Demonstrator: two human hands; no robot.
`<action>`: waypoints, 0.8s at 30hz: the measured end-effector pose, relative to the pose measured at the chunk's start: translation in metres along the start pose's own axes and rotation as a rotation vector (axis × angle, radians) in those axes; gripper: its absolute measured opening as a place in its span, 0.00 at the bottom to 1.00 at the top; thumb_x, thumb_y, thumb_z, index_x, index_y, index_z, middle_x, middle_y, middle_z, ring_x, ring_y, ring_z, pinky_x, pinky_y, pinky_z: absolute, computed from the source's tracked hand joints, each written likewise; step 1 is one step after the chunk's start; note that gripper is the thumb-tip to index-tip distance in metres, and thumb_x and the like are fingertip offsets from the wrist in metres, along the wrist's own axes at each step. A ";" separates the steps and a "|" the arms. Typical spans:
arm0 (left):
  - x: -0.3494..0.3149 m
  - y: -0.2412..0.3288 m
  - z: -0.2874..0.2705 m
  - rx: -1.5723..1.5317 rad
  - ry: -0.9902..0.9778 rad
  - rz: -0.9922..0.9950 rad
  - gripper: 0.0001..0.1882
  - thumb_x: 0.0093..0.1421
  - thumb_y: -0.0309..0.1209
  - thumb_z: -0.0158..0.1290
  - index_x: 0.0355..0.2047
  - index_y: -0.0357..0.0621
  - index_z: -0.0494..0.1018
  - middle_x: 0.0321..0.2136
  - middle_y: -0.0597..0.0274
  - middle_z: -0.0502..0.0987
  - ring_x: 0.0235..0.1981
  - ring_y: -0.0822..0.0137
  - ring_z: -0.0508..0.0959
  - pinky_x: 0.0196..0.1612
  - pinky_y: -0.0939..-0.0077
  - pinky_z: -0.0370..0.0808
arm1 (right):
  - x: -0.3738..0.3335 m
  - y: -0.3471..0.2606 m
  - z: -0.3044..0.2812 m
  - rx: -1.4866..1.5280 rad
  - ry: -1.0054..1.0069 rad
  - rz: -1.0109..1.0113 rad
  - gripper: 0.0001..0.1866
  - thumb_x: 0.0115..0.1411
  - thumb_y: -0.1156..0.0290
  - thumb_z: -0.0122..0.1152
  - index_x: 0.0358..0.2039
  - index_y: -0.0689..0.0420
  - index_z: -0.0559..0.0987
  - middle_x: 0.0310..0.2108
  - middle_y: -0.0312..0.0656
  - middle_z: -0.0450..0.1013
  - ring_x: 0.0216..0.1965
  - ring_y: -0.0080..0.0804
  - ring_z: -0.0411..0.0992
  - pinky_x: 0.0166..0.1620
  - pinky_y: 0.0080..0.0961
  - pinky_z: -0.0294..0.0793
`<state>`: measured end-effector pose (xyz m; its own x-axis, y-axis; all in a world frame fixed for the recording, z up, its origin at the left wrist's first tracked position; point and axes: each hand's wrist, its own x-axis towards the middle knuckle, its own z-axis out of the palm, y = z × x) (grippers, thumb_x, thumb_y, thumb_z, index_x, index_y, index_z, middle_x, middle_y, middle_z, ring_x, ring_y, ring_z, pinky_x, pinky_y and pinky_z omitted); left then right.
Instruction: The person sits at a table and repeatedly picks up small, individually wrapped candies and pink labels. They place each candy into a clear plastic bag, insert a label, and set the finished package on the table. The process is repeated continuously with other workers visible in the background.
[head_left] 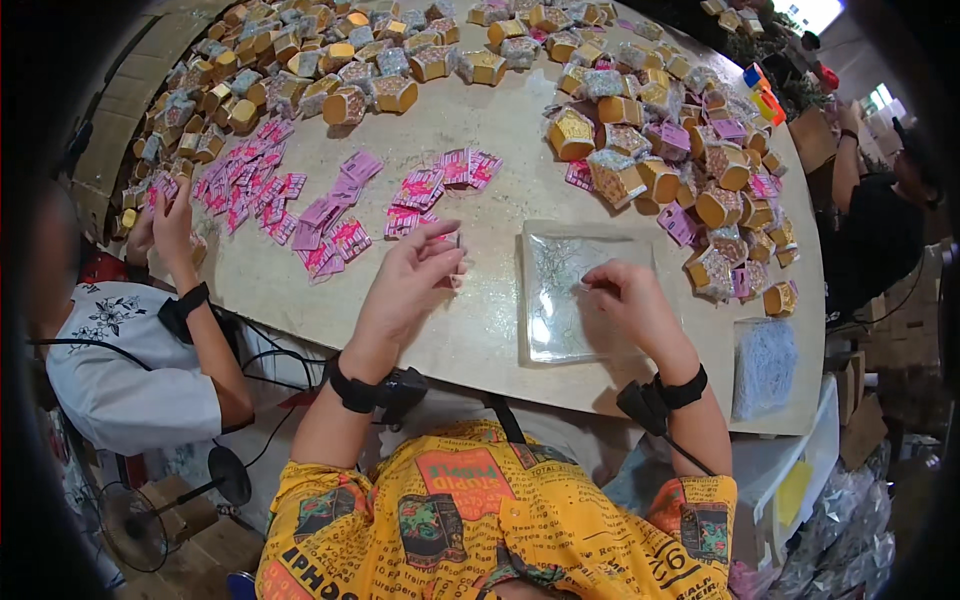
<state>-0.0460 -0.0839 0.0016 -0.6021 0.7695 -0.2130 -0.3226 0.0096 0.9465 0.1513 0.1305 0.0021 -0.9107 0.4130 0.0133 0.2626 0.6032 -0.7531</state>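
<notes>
My left hand (405, 285) is raised over the table, its thumb and fingers drawn together; a small dark sliver shows at the fingertips, too small to name. Beside it lie pink printed cards (415, 190) in loose stacks. My right hand (632, 305) is over a shallow, clear square tray (540, 345), its fingertips pinched together. What they hold, if anything, is too small to make out. Inside the tray is a tangle of thin, pale wire-like or thread-like pieces (560, 265).
Small wrapped, house-shaped golden pieces (345, 105) crowd the far edge; more, mixed with pink cards, heap on the right (725, 205). A bluish plastic-wrapped bundle (766, 368) stands at the near right corner. A co-worker (140, 350) holds pink cards on the left; another person (880, 210) is at right.
</notes>
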 end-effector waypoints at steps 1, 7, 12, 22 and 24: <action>0.001 -0.004 0.003 -0.025 -0.018 -0.017 0.22 0.62 0.27 0.51 0.57 0.38 0.63 0.40 0.60 0.74 0.37 0.72 0.77 0.40 0.78 0.76 | -0.001 0.001 0.000 -0.067 0.013 -0.053 0.08 0.51 0.83 0.58 0.34 0.65 0.78 0.26 0.45 0.73 0.27 0.34 0.73 0.33 0.27 0.72; 0.008 -0.014 0.026 -0.055 -0.114 -0.078 0.21 0.63 0.30 0.50 0.55 0.38 0.64 0.41 0.61 0.75 0.38 0.73 0.77 0.40 0.78 0.77 | -0.006 -0.005 0.000 -0.154 0.108 -0.120 0.04 0.50 0.79 0.60 0.28 0.64 0.79 0.28 0.48 0.72 0.29 0.44 0.74 0.34 0.32 0.73; 0.008 -0.012 0.036 -0.032 -0.164 -0.103 0.20 0.63 0.30 0.50 0.55 0.37 0.65 0.40 0.63 0.75 0.38 0.74 0.76 0.42 0.78 0.76 | -0.009 -0.013 -0.004 -0.038 0.133 -0.005 0.04 0.50 0.78 0.62 0.28 0.63 0.79 0.28 0.45 0.71 0.26 0.36 0.72 0.31 0.28 0.72; 0.004 -0.011 0.050 -0.070 -0.263 -0.054 0.22 0.61 0.25 0.51 0.55 0.38 0.65 0.41 0.64 0.73 0.42 0.76 0.73 0.45 0.81 0.73 | -0.010 -0.016 -0.003 0.037 0.196 0.000 0.04 0.50 0.76 0.64 0.27 0.62 0.80 0.24 0.41 0.73 0.22 0.27 0.70 0.27 0.23 0.69; 0.004 -0.013 0.053 -0.008 -0.274 0.005 0.22 0.59 0.24 0.52 0.55 0.39 0.66 0.42 0.63 0.73 0.42 0.76 0.73 0.46 0.81 0.72 | -0.011 -0.014 0.000 0.144 0.191 0.044 0.05 0.51 0.75 0.64 0.28 0.63 0.80 0.22 0.40 0.74 0.20 0.24 0.69 0.25 0.21 0.68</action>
<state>-0.0059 -0.0467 0.0016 -0.3838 0.9137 -0.1337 -0.3267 0.0011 0.9451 0.1574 0.1175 0.0121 -0.8191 0.5661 0.0924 0.2397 0.4841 -0.8415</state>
